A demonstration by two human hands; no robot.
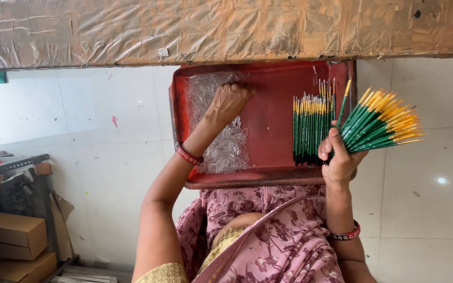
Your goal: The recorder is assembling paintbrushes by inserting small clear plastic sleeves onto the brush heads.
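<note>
Left hand [229, 102]: we see it reaching into the far-left part of the tray, fingers curled down onto the pile of clear tubes; whether it pinches one we cannot tell.
Right hand [339, 154]: closed in a fist round the lower ends of a fanned bunch of brushes [381, 121], held over the tray's right edge.
Bunch of brushes: green handles, yellow bands, tips fanning up and right, past the tray rim and over bare floor.
Clear tubes [226, 144]: small transparent pieces heaped along the tray's left half, from the far rim to near the front rim.
Loose brushes [310, 131]: a second lot of the same green-and-yellow kind, lying side by side in the tray's right half, just beside the right hand.
Tray [273, 94]: red, shallow, resting on our lap; its far edge sits under the board, bare red strip between tubes and loose brushes.
Board [226, 29]: wide cardboard slab wrapped in tape, across the whole top, overhanging the tray's far rim.
Floor [106, 152]: pale tiles, open on both sides of the tray.
Cardboard boxes [9, 241]: stacked at lower left, well apart from the hands.
Bangles: red one on the left wrist [189, 155], another on the right wrist [346, 234].
</note>
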